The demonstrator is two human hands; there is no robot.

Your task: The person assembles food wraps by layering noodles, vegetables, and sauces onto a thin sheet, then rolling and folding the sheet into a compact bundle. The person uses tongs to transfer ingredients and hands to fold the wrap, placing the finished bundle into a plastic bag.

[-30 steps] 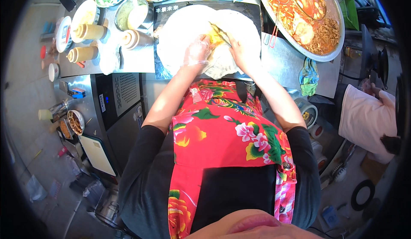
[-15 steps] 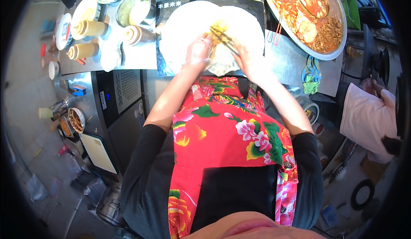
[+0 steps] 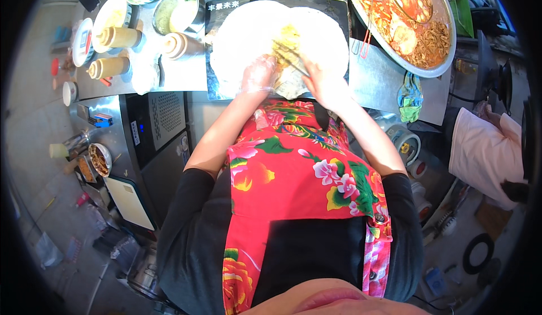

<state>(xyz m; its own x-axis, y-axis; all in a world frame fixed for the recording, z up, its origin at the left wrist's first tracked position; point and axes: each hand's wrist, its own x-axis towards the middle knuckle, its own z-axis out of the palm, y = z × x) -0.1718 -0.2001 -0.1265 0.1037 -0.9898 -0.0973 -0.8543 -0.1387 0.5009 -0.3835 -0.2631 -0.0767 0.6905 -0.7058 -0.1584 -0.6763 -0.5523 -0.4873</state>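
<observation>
Your left hand [image 3: 258,75] lay palm down, fingers spread, in thin clear glove. Your right hand [image 3: 320,81] was closed, probably in pinch grip; fingertips hard to see. Both forearms bare, stretched forward, elbows bent outward.

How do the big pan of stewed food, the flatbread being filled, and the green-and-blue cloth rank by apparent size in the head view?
1. Big pan of stewed food, though its top runs out of view.
2. Flatbread; close to the pan in spread, so the order of these two is unsure.
3. Green-and-blue cloth, clearly the smallest.
</observation>
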